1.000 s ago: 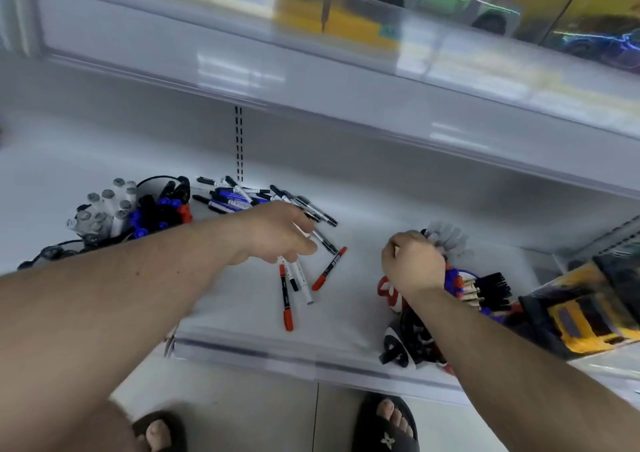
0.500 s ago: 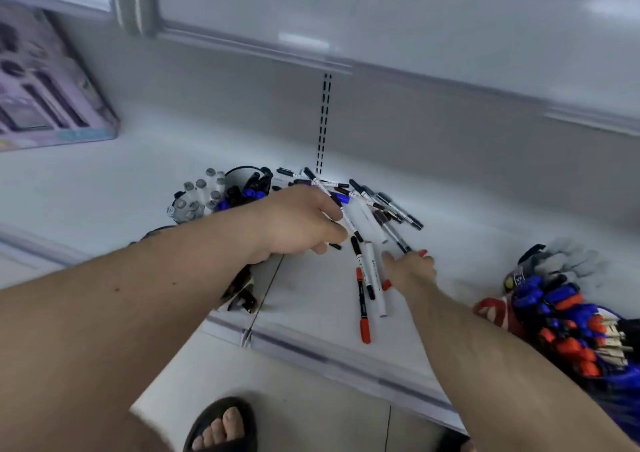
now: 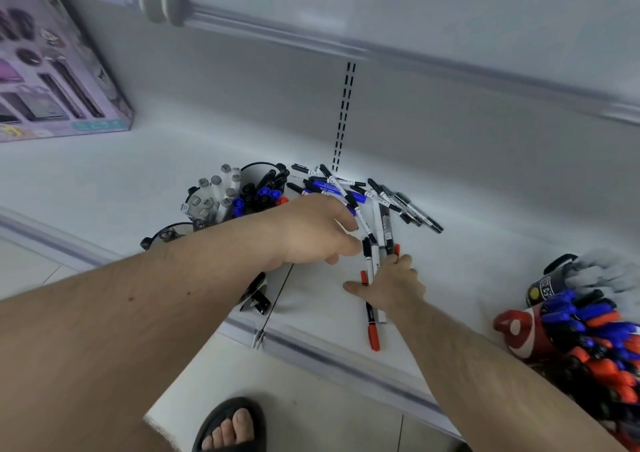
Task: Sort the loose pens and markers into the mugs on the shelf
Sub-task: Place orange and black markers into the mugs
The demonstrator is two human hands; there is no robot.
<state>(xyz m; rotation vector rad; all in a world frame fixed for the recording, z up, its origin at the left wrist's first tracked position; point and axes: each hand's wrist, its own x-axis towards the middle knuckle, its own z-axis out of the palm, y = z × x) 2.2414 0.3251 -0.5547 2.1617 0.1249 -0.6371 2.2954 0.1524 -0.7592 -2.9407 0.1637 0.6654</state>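
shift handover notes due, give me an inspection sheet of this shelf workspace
surface: white shelf, lip rail along its front edge.
job's things: loose pens and markers piled at the back; red-capped pen near the front; black mug of markers on the left; red mug of markers on the right.
clutter: purple boxed set on the far left.
hands: left hand over the pile, hold hidden; right hand laid on pens, fingers at a marker.
cables: nothing seen.
surroundings: upper shelf overhead; sandalled foot on tiled floor.
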